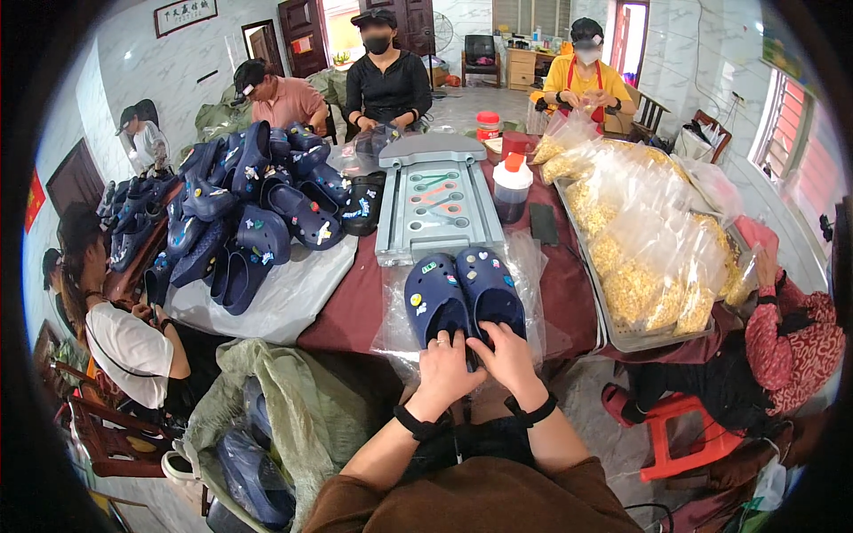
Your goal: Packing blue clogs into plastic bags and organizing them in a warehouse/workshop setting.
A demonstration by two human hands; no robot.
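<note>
While both hands, left hand (442,366) and right hand (506,355), grip their heels, two navy charm-studded clogs (462,298) lie side by side.

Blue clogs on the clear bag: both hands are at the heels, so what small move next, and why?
Probably slide the pair of blue clogs back together into the clear plastic bag. They lie side by side on it, and the left hand and right hand already rest on the heel ends.

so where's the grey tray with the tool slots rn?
In the head view the grey tray sits mid-table, just beyond the pair of navy clogs, with the clog pile on its left and a red-capped bottle on its right.
</note>
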